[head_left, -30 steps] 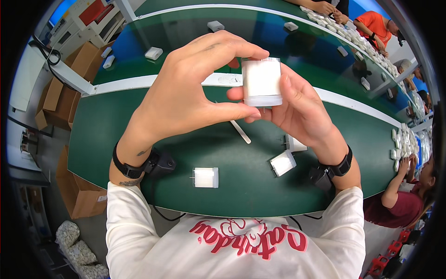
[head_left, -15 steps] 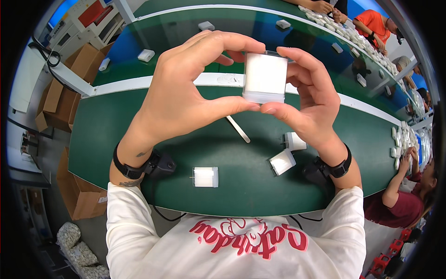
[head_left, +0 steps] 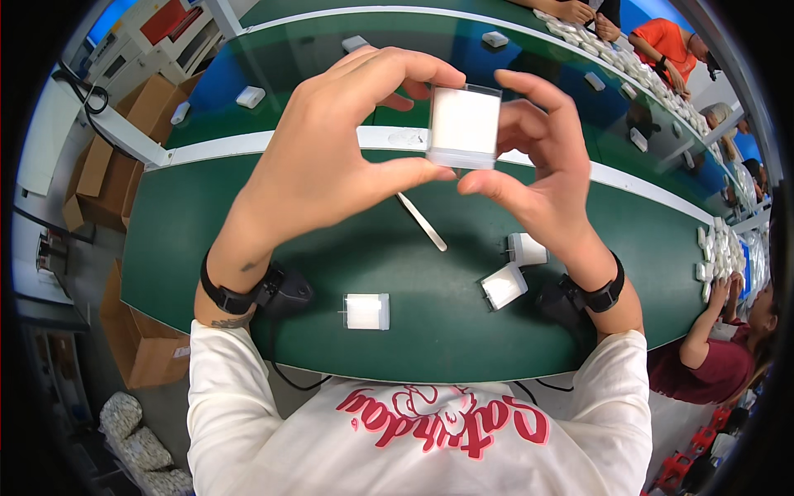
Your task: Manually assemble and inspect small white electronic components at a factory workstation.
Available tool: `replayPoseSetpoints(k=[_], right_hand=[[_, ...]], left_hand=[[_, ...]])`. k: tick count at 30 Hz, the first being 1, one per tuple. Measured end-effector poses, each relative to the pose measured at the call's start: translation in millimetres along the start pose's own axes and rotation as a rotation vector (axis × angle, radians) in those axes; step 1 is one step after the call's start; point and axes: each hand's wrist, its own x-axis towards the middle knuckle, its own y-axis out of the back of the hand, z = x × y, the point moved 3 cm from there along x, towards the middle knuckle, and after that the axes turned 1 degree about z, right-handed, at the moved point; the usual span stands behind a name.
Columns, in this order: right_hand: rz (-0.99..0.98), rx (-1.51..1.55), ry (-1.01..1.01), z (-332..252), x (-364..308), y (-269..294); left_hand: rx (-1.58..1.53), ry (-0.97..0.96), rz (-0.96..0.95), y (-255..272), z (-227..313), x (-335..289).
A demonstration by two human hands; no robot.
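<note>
In front of me I hold up a clear square plastic case with a white block inside. My left hand grips it by the top and bottom edges at its left side, between index finger and thumb. My right hand is just right of the case, fingers and thumb spread and seemingly off it. Below, on the green table, lie a white case near my left wrist and two more, a tilted case and one behind it, near my right wrist.
White tweezers lie mid-table. Past a white rail runs a glossy green belt carrying several white cases. Piled white cases and a person's hands are at the right. Cardboard boxes stand at left.
My right hand's fingers have come away from the case. The case and my left hand have shifted slightly left and up. The cases on the belt have slid left.
</note>
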Motion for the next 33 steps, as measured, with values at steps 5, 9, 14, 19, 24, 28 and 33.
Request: replayPoseSetpoints(k=[5, 9, 14, 19, 24, 28, 33], right_hand=[[-0.249, -0.405, -0.352, 5.4, -7.5, -13.5], [-0.754, -0.34, -0.048, 0.4, -30.0, -36.8], [-1.079, -0.228, 0.133, -19.6, -74.9, -61.3], [-1.047, -0.111, 0.113, -21.4, -69.7, -71.2], [-1.002, -0.239, -0.011, -18.1, -79.0, -78.5], [-0.49, 0.639, -0.684, -8.7, -44.7, -49.8], [-0.139, 1.016, -0.625, -9.4, -7.9, -13.0]], left_hand=[[-0.063, 0.314, -0.534, -1.8, -37.8, -3.0], [0.502, 0.106, 0.155, 2.3, -62.0, -7.6], [0.431, 0.221, 0.214, 10.2, -43.8, 1.3], [0.342, 0.235, 0.229, 12.7, -32.2, 3.1], [0.282, 0.21, 0.208, 10.0, -31.0, 3.0], [0.112, 0.228, 0.191, 14.1, -20.2, 2.9], [0.006, -0.131, 0.04, 9.8, 6.6, 6.8]])
